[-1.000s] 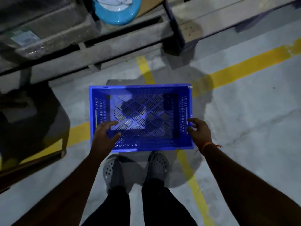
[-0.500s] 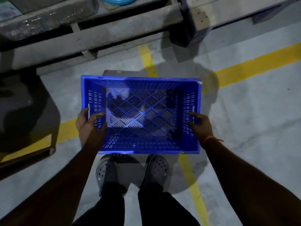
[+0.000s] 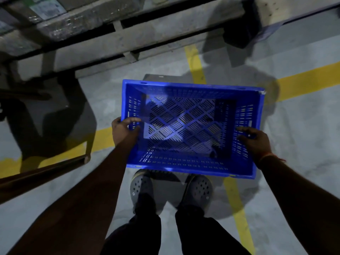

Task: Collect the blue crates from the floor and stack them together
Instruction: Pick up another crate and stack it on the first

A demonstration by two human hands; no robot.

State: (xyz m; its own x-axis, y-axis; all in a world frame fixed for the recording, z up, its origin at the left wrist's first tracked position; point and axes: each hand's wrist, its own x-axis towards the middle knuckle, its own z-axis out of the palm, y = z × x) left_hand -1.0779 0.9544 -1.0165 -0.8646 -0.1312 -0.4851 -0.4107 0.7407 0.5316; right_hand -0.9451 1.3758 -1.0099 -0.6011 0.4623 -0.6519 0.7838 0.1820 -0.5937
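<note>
Our two arms reach forward and down, both nearly straight; our left hand (image 3: 123, 131) curls over the left wall of the blue crate (image 3: 191, 163), thumb inside. Our right hand (image 3: 254, 139) grips the right wall, fingers bent over its rim; a thin orange thread circles that wrist.

Blue crate (image 3: 191, 126) between both hands

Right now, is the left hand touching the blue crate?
Touching. The head view shows the left hand with fingers curled over the blue crate's left wall.
</note>
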